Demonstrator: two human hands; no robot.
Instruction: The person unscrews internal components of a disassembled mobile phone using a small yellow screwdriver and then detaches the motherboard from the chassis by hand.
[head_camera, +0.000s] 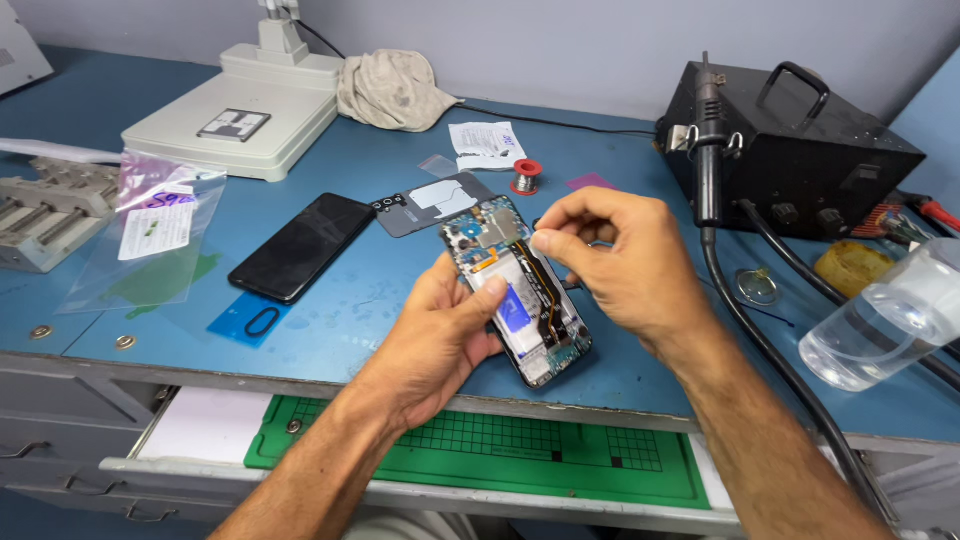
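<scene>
Over the bench, head view: all places below are told from the opened phone.
Opened phone (520, 295): back cover off, circuit board, orange flex cable and blue patch showing; held tilted just above the blue bench (380, 280), near its front edge.
Left hand (440, 340): cups the phone from below and from the left; its fingers are curled around the frame, the thumb lying across the phone's left side.
Right hand (625, 265): above and right of the phone; thumb and forefinger are pressed together at the tips, pinching something too small to tell, right over the phone's upper part.
Back cover (432, 203): grey, flat on the bench just behind the phone.
Black phone (303, 245): screen dark, flat on the bench to the left.
Plastic bag (150, 230): clear, with a white label, far left.
Solder spool (526, 177): small, behind the phone.
Black station (800, 150): behind and to the right, with a handpiece in its holder and a thick black hose running forward.
Clear bottle (885, 320): lying well to the right.
Green mat (500, 450): gridded, in the open drawer in front of and below the phone.
Cloth (392, 90): crumpled, far behind.
</scene>
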